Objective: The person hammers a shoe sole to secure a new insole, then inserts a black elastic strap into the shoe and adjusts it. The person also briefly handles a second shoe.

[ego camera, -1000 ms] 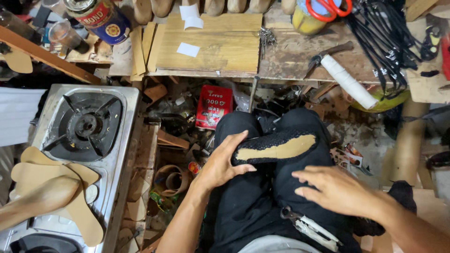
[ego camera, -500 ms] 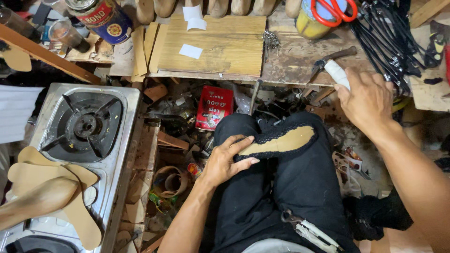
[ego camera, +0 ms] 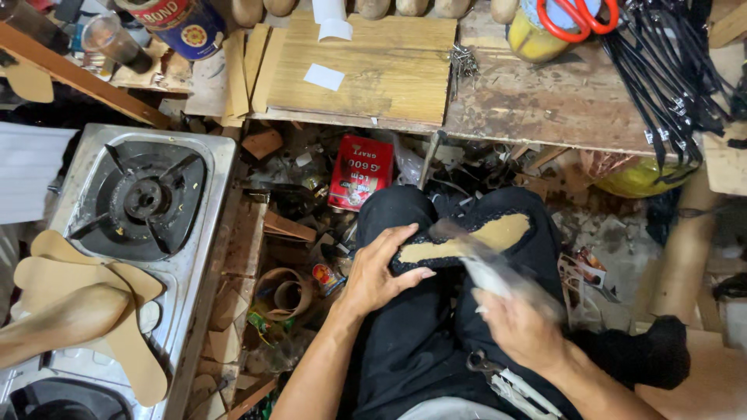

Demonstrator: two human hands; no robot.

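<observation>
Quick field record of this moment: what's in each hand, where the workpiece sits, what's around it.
left hand: pressing down the near end of the shoe sole
right hand: gripping a white-handled tool, motion-blurred, over the sole
sole: tan face, black edge, lying across the lap
left of the lap: gas stove, tan insoles on its edge
ahead: wooden bench, red-handled scissors, red packet below

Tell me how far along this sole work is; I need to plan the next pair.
Done: the sole lies on the lap, tan face up, pinned by the left hand. In hand: the right hand holds a pale tool, blurred, over that face. Left: tan insoles wait by the gas stove; any coating is unclear.
</observation>
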